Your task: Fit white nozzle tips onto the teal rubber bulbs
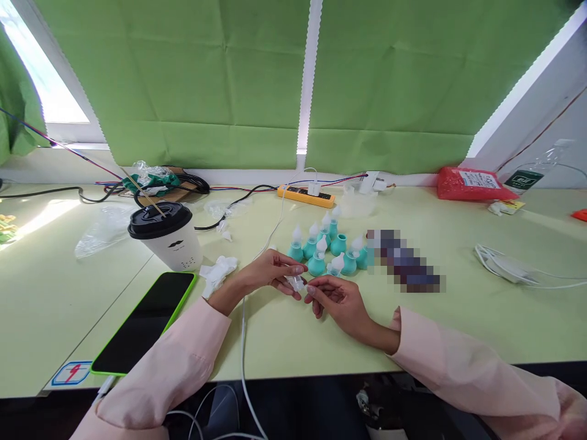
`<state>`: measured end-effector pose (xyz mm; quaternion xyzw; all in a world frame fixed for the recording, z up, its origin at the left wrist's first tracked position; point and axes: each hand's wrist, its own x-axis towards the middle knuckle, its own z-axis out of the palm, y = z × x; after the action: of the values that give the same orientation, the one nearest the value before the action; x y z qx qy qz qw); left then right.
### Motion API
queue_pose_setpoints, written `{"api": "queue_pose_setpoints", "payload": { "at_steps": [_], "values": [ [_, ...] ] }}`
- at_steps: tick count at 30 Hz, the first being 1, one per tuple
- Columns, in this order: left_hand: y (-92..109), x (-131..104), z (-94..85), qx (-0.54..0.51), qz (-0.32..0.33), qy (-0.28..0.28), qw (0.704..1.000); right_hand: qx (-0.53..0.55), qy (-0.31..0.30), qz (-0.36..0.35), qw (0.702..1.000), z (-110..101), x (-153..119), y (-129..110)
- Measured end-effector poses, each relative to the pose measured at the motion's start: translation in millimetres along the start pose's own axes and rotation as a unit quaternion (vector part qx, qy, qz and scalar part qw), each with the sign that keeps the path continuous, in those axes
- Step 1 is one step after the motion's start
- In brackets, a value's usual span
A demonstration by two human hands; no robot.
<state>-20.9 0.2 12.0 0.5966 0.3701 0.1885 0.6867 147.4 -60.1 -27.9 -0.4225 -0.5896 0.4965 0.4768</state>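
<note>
My left hand (278, 272) pinches a small clear plastic nozzle (296, 283) between thumb and fingers, just above the table. My right hand (337, 300) is closed, thumb and forefinger pinched at the nozzle's right end; its fingertips partly hide that end. Right behind my hands stand several teal squeeze bulbs (316, 264), most with translucent pointed tips upright in their necks. One teal bulb (339, 245) has a bare open neck. A tip on the nearest bulb (336, 265) leans to one side, partly behind my right hand.
To the left are a paper cup (178, 244) with black lid, a crumpled tissue (219, 273) and a phone (147, 324) in a green case. A white cable (243, 342) crosses the table. Behind lie a power strip (306, 197) and a red parcel (474, 183). A blurred patch lies right.
</note>
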Motion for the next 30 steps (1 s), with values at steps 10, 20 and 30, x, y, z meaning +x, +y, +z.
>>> {"api": "queue_pose_setpoints", "payload": {
  "at_steps": [10, 20, 30],
  "values": [
    [5.0, -2.4, -1.7, -0.09, -0.037, -0.056, 0.994, -0.001, 0.022, -0.007, 1.0, -1.4, 0.8, 1.5],
    [-1.3, -0.7, 5.4, 0.068, -0.007, -0.028, 0.997, 0.022, 0.009, 0.008, 1.0, -0.3, 1.9, -3.3],
    [-8.3, 2.8, 13.5, 0.101, 0.046, -0.021, 0.994, 0.016, 0.006, 0.018, 1.0, -0.4, 2.3, -1.2]
  ]
}}
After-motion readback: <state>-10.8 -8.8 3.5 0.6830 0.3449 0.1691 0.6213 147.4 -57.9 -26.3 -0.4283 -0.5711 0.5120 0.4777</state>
